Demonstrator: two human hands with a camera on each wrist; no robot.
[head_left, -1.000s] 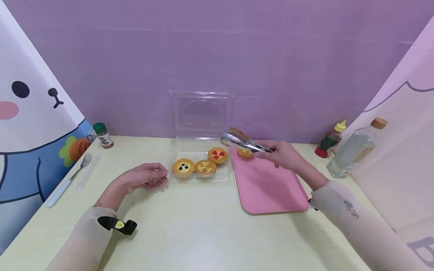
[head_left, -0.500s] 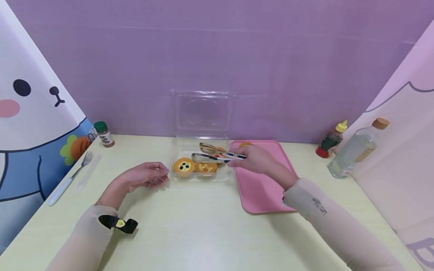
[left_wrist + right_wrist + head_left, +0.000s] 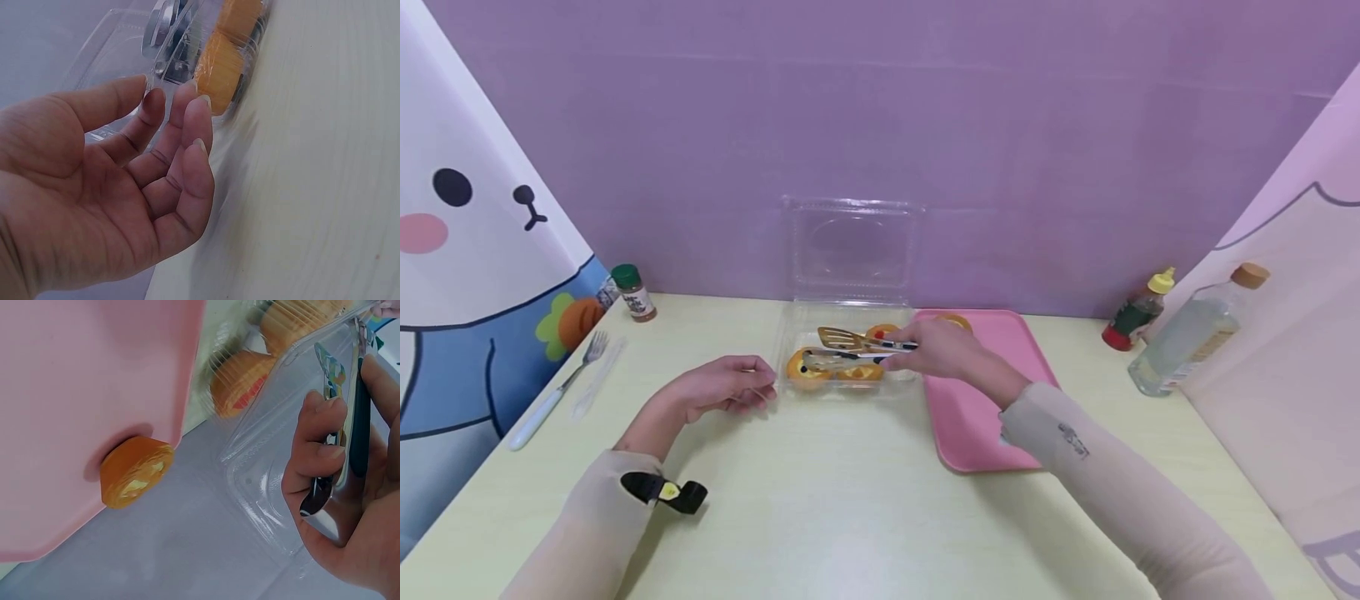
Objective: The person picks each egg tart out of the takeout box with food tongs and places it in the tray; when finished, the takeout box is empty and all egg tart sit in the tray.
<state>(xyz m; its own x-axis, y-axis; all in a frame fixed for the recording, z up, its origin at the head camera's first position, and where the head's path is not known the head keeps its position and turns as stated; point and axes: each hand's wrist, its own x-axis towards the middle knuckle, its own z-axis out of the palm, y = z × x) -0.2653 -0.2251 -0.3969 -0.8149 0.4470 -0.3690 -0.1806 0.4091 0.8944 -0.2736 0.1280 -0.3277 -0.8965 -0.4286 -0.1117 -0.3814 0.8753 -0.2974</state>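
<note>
My right hand (image 3: 946,348) grips metal tongs (image 3: 841,338) by the handle. The tongs' two ends stand apart over the clear plastic container (image 3: 895,385), whose lid (image 3: 853,250) is raised at the back. Inside are a tart with dark berries (image 3: 807,379), a tart with a pale pattern (image 3: 859,374) and one with red pieces (image 3: 880,332); the tongs partly cover them. At the container's left edge, my left hand (image 3: 722,387) pinches the rim between thumb and index finger, other fingers loosely bent. Another tart (image 3: 136,474) sits at the pink tray's far left corner.
The pink tray (image 3: 977,425) lies right of the container. A sauce bottle (image 3: 1135,317) and a tall clear bottle (image 3: 1187,337) stand at the right. At left are a green-capped jar (image 3: 636,296), a fork (image 3: 561,392) and a clear plastic utensil (image 3: 598,379).
My right hand has carried the tongs from over the tray's far left corner leftward and lower, over the tarts in the container. My left hand has stayed in place.
</note>
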